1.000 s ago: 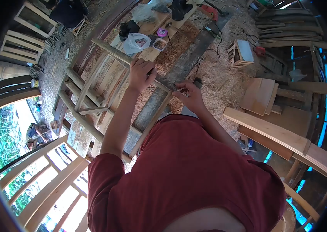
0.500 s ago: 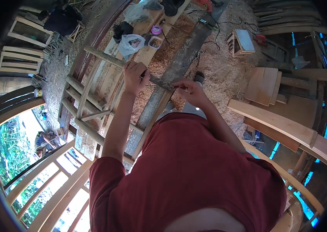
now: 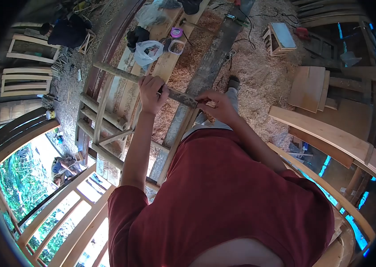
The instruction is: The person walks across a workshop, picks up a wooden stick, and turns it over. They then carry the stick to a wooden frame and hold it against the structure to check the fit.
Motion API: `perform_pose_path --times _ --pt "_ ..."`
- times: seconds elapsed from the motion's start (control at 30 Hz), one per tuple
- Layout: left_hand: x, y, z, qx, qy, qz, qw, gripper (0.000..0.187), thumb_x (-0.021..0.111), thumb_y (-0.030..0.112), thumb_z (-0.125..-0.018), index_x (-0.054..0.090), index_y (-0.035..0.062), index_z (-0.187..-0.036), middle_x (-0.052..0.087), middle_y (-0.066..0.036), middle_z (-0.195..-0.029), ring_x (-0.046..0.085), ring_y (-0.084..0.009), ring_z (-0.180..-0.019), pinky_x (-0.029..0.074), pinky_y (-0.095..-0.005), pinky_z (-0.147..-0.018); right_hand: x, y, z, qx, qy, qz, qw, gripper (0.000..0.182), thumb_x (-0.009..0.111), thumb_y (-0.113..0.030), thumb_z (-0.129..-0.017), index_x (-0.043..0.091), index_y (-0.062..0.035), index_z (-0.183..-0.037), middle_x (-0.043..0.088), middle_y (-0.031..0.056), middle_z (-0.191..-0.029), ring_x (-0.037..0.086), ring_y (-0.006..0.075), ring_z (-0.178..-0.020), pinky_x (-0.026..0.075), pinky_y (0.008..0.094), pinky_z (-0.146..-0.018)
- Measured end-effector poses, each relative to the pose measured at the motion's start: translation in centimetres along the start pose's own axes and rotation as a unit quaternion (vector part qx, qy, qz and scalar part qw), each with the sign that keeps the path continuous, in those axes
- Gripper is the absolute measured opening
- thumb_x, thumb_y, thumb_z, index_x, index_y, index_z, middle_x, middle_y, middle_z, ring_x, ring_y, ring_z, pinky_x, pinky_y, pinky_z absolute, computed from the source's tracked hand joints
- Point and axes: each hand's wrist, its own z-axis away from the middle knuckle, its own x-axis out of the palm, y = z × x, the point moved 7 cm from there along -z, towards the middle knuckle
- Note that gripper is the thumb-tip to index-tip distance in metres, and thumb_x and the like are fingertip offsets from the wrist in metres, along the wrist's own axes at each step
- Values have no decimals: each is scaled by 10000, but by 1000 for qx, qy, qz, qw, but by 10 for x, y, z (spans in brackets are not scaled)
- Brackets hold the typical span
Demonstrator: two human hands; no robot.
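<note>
My left hand [image 3: 152, 94] is wrapped round a long wooden bar [image 3: 116, 73], fingers curled over the top. The bar slants down to the right past my fist, where a flat, dark stretch [image 3: 181, 97] with small marks shows. At that end, the fingertips and thumb of my right hand [image 3: 217, 106] close on the bar's tip; their inner side is hidden. Below and to the left lies a wooden frame of round poles [image 3: 100, 109] and thinner rails, close beside the bar. A grey, worn plank [image 3: 205, 66] runs beneath my hands.
Boards ahead carry a plastic bag [image 3: 148, 52], a purple tape measure [image 3: 176, 32] and a small clear tub [image 3: 176, 47]. Wood shavings [image 3: 252, 80] cover the floor. A slatted wooden piece [image 3: 281, 39] stands right, near long planks [image 3: 321, 133]. A person [image 3: 61, 169] is outside at left.
The view has shifted slightly, so the surroundings sit a little differently. Both hands keep their places on the bar, with the right fingers drawn a little closer together at its tip.
</note>
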Motion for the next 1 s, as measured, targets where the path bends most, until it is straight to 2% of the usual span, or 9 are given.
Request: perform_pose_path --times 0.1,0.2,0.3,0.4,0.6,0.7,0.8,0.9,1.0 --pt "2 -2 2 0 -2 -3 1000 157 623 217 -858 563 94 -782 582 -71 -770 556 -302 -798 390 -442 -852 -1 -12 -3 -34 -2 5 999 235 806 -111 -907 766 -62 -1133 712 84 -996 703 185 -866 551 315 -742" --pt "2 -2 1 2 -2 -1 1000 163 617 224 -864 564 92 -784 575 -70 -768 553 -301 -794 390 -444 -845 -2 -22 -5 -30 -25 19 999 196 770 -52 -930 745 -11 -1120 705 96 -1019 685 213 -963 533 348 -851" --pt "2 -2 1 5 5 -1 1000 178 609 235 -872 560 91 -779 568 -70 -763 549 -301 -789 389 -445 -840 0 -23 -7 -44 -28 20 998 183 790 -75 -920 745 -10 -1085 701 88 -988 679 217 -941 524 354 -838" --pt "0 0 -1 4 12 -1 1000 193 601 241 -881 553 94 -767 563 -70 -757 546 -302 -783 389 -445 -837 0 -20 -11 -30 -33 24 999 205 818 -170 -909 737 -37 -1042 698 82 -969 683 205 -857 546 333 -741" --pt "-1 1 -2 2 20 -2 1000 194 607 232 -871 539 101 -746 562 -68 -748 549 -302 -772 395 -443 -826 4 -23 -15 24 -32 60 997 294 855 -252 -873 714 -23 -993 695 96 -958 691 225 -849 549 343 -745" --pt "-3 2 -3 -1 32 -2 999 165 623 208 -843 539 107 -743 568 -61 -748 554 -295 -769 401 -435 -821 6 -29 -21 65 -73 98 990 288 839 -255 -883 698 -22 -974 696 108 -959 700 231 -868 553 356 -755" --pt "-5 2 -3 -2 35 -3 999 137 637 183 -816 544 111 -745 572 -51 -746 558 -286 -763 406 -425 -820 11 -52 -25 101 -34 69 992 257 825 -230 -888 687 -27 -964 697 115 -954 708 239 -863 554 370 -751" --pt "-5 2 -2 -2 40 -5 999 131 652 170 -800 547 113 -746 578 -43 -743 561 -279 -754 411 -420 -815 18 -41 -28 93 -27 101 990 230 815 -184 -919 692 -24 -1028 716 77 -968 693 165 -841 527 324 -744" --pt "-6 1 -1 -4 40 -2 999 132 668 163 -787 553 113 -747 590 -36 -744 567 -273 -746 414 -418 -807 20 -38 -25 100 -6 111 989 242 819 -209 -886 691 -37 -998 709 111 -927 710 250 -798 551 361 -704"
